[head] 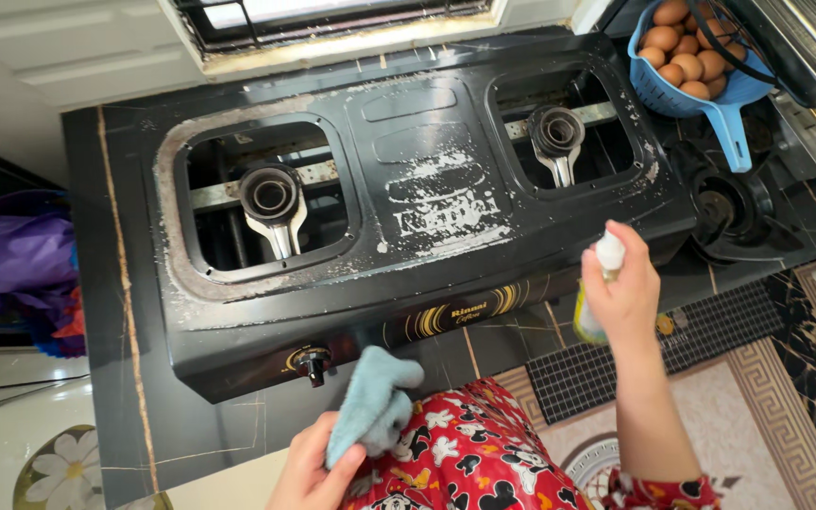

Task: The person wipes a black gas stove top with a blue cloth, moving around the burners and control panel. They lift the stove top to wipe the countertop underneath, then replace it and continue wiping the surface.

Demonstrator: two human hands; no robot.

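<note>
Before you, the two-burner stove [427, 208] sits on the surface [115, 312], its left burner [271, 194] and right burner [556, 132] flanking the middle panel. Behind and to the right stands a strainer of eggs [687, 57]. Your left hand [318, 467], holding a cloth [370, 401], lies below the knob [311, 361]; your right hand [627, 297], holding a spray bottle [602, 283], is at the stove's front right corner.
</note>
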